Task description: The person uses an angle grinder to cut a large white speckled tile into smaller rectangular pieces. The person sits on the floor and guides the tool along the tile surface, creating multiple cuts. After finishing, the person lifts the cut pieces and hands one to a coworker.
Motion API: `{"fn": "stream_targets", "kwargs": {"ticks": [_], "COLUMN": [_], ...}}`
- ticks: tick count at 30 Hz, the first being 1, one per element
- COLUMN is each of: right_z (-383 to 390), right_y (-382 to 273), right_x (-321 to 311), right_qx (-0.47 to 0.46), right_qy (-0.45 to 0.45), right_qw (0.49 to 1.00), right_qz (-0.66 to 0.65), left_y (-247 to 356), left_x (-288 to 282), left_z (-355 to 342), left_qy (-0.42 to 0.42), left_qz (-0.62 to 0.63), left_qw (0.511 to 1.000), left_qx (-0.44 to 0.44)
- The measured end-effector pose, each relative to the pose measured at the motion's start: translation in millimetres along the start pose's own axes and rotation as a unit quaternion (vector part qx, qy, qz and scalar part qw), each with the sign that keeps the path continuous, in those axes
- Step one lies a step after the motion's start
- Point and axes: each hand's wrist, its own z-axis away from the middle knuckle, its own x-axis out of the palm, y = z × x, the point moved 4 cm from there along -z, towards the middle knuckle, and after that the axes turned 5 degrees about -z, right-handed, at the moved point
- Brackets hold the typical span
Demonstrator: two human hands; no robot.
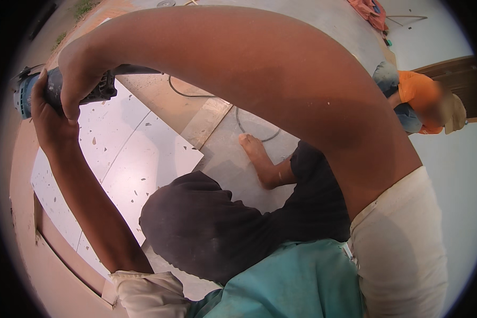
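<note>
Nearest, at lower edge: teal shirt front (291, 275) w/ cream sleeves (400, 238), both ending above bare forearms. Just beyond, dark trousers (196, 228), knee bent over near edge of panel.

R arm arched across whole upper view, L arm straight up from lower L. Both ending at blue/blk power tool (53, 87), upper L, held over far-L end of panel. L hand (55, 124) cupped round tool body from near side, fingers up along it. R hand (82, 71) closed over same body just R of L hand, digits hanging down. Working end of tool: can't tell if touching panel.

Under tool & L arm: white panel (124, 169), dark flecks all over, thin dark line running lengthwise. Can't tell if flecks loose or part of surface.

Past knee, bare foot (259, 161) flat on grey floor (222, 175). Tan board (209, 124) by panel's corner; blk cable (188, 96) curving near it.

Farther, R side: co-worker (416, 95) bent over, orange top, jeans, tan hat, near brown door (456, 79) in pale wall (456, 169). Top R: reddish cloth bundle (370, 13).
</note>
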Motion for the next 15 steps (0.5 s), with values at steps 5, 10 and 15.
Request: {"fn": "stream_targets", "kwargs": {"ticks": [5,10,15], "right_z": [1.8,-20.5,-60.3], "right_y": [-22.2,-17.3,-36.2], "right_x": [-19.3,-15.6,-2.1], "right_qx": [-0.011,-0.070,-0.120], "right_qy": [0.011,-0.023,-0.091], "right_qw": [1.000,0.996,0.985], "right_qz": [0.020,-0.050,-0.089], "left_y": [19.7,30.7,52.5], "left_x": [-3.4,-5.0,-39.7], "left_z": [2.9,20.1,26.3], "left_qy": [-0.006,0.133,0.211], "left_qz": [0.049,-0.003,-0.041], "left_qw": [0.999,0.991,0.977], "left_qx": [0.022,0.017,0.019]}}
